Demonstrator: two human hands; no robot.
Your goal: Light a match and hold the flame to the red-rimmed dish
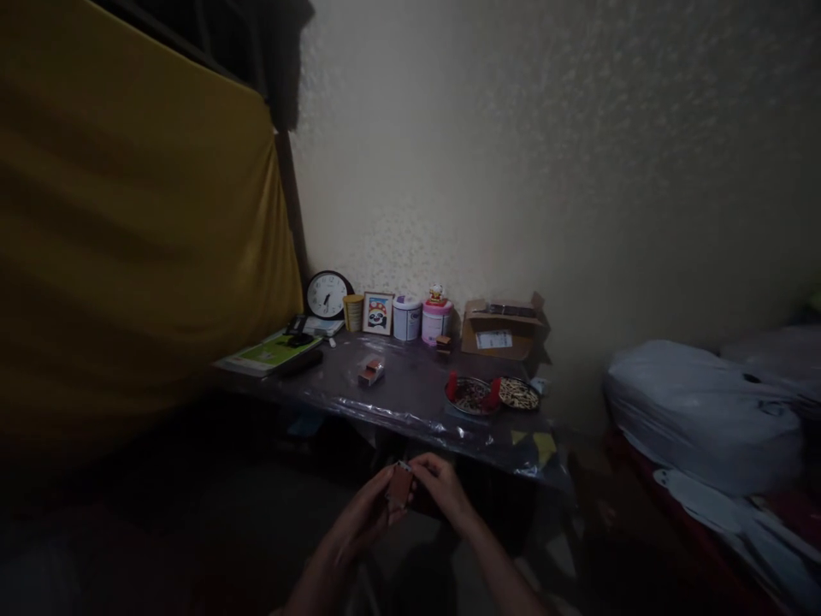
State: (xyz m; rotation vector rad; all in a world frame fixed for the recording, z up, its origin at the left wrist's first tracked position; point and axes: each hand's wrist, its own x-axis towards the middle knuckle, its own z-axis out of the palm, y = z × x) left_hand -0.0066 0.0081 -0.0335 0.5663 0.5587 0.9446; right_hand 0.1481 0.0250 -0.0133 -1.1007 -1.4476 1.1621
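Both my hands meet low in the middle, in front of the table edge. My left hand (pixel 363 512) and my right hand (pixel 442 488) are closed together around a small reddish-brown box (pixel 400 486), held upright between the fingers. On the plastic-covered table (pixel 410 393) beyond lie a small wrapped pack (pixel 370 371) of similar boxes, a round tray with red pieces (pixel 473 395) and a second round plate of small sticks (pixel 519 393).
Along the wall stand a clock (pixel 327 294), a yellow cup (pixel 352 312), a framed panda picture (pixel 378 313), two tins (pixel 422 319) and an open cardboard box (pixel 505 329). Books (pixel 270 353) lie at the table's left. A yellow cloth (pixel 128 239) hangs left; white bags (pixel 702 411) lie right.
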